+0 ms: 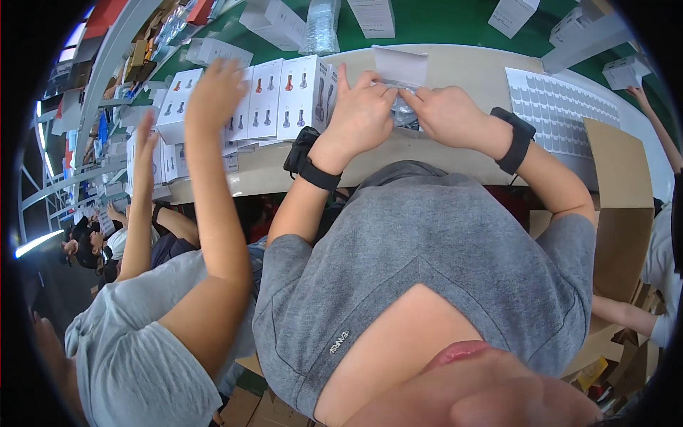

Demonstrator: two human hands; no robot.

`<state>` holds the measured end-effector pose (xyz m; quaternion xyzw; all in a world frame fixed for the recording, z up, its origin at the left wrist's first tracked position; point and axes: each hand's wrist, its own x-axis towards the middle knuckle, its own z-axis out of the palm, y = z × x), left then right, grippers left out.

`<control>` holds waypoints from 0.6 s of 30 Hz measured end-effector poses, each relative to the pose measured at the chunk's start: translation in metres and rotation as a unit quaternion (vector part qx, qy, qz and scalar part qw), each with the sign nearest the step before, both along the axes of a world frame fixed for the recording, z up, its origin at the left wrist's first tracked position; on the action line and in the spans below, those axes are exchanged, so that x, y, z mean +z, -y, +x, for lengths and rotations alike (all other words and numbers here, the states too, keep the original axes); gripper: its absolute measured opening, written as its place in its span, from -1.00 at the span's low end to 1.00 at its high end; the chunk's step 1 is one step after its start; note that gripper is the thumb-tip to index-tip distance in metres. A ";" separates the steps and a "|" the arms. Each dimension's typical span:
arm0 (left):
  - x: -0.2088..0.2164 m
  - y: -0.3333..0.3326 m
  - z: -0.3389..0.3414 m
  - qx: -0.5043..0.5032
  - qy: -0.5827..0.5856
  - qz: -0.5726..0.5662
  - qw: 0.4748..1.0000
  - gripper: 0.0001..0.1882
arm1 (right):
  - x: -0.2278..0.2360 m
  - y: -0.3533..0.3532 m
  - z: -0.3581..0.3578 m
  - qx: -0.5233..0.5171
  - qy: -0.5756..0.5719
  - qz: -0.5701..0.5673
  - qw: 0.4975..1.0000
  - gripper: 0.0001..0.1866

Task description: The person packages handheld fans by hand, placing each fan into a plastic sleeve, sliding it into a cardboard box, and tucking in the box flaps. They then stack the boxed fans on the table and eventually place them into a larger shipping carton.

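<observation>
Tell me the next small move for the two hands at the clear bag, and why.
Probably ease the clear plastic bag into the open white box. Both the left hand and the right hand pinch the bag just below the box's raised flap, so it sits near the opening.

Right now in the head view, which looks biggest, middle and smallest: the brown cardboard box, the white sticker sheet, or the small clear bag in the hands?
1. Brown cardboard box, though it lies nearer the camera.
2. White sticker sheet.
3. Small clear bag, partly hidden by both hands.
</observation>
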<state>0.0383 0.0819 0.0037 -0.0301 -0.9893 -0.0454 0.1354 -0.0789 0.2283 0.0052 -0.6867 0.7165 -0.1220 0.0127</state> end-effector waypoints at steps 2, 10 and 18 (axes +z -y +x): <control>0.002 0.004 -0.002 -0.013 0.003 0.002 1.000 -0.75 | 0.006 0.004 -0.004 -0.004 0.010 0.066 0.998 -0.65; 0.002 0.012 -0.017 -0.053 0.035 0.024 0.998 -0.77 | -0.005 -0.003 -0.028 0.072 0.046 -0.043 0.995 -0.91; 0.014 0.002 -0.046 -0.060 0.241 -0.109 0.962 -0.73 | -0.023 -0.025 -0.030 0.080 0.015 -0.139 0.987 -0.84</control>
